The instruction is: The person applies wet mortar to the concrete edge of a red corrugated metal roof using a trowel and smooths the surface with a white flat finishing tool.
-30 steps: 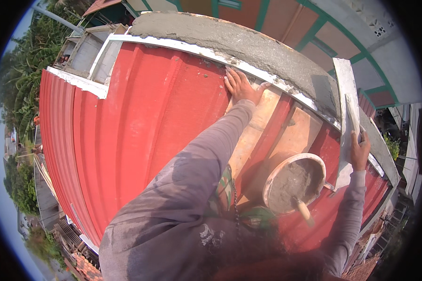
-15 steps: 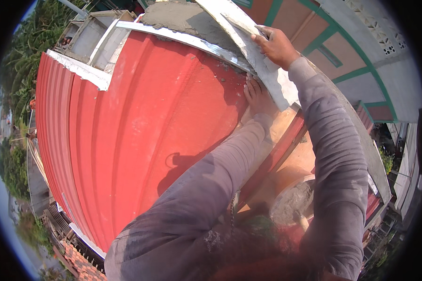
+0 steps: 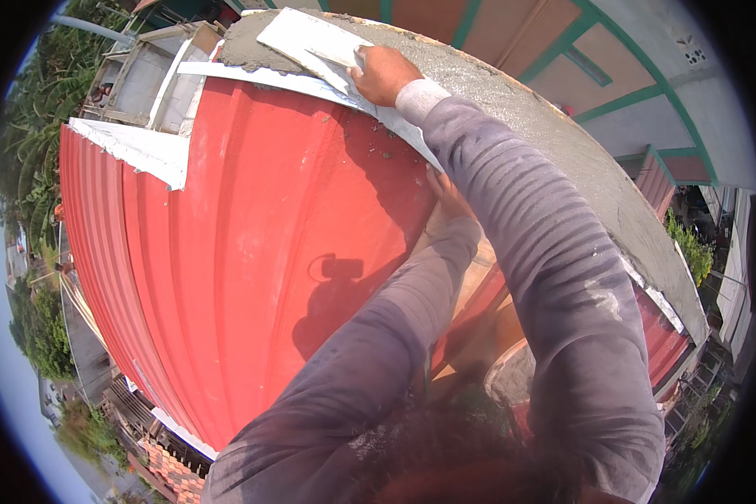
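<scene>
My right hand is closed around the handle of a white plastering float. The float's flat blade lies on wet grey cement along the wall top. Under the right forearm, my left hand rests by the white edge strip where it meets the red roof. Its visible fingers are stretched out against the strip; the rest of that hand is partly hidden by the right sleeve. Near my body is a bucket of grey mortar, mostly covered by my right arm.
A ribbed red metal roof spreads to the left, with white flashing at its far-left edge. Concrete box-like framing stands beyond it. A wall with green trim rises at the right. Trees and lower roofs lie far below.
My right hand has swept the float away and to the left along the wall top, baring a smoothed stretch of cement. The left hand has shifted slightly, and the right forearm now crosses over it.
</scene>
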Motion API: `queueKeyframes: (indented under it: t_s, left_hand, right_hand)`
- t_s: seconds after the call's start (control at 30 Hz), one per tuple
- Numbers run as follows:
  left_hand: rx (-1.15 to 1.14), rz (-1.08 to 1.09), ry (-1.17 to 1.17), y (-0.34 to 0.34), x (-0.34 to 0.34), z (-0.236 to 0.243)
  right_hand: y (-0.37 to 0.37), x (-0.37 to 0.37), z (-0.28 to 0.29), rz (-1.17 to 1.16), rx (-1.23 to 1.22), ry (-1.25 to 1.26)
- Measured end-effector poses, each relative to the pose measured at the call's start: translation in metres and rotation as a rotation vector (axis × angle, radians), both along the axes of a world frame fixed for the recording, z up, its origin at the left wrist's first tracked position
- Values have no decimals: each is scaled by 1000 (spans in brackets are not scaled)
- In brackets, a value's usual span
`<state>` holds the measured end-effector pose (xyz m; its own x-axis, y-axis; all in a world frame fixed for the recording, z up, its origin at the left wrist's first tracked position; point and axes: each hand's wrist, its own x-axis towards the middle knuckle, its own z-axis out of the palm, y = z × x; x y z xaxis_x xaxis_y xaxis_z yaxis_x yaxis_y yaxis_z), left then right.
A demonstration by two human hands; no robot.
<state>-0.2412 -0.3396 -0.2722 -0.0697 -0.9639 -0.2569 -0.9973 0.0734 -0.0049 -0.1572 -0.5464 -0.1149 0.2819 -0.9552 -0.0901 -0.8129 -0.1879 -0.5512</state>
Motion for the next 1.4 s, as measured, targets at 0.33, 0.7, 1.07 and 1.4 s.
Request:
queueKeyframes:
  t_s: [0.33, 0.7, 1.07, 1.4]
  left_hand:
    - [-194, 208, 365, -6, -4, 12]
    - [-158, 164, 165, -9, -8, 26]
    - [-182, 204, 130, 12, -8, 37]
    - [-233, 230, 172, 20, 14, 24]
  right_hand:
    - [67, -134, 4, -208, -39, 26]
    - [136, -232, 16, -423, -136, -277]
    - [-5, 16, 16, -4, 140, -424]
    - [9, -3, -8, -154, 171, -311]
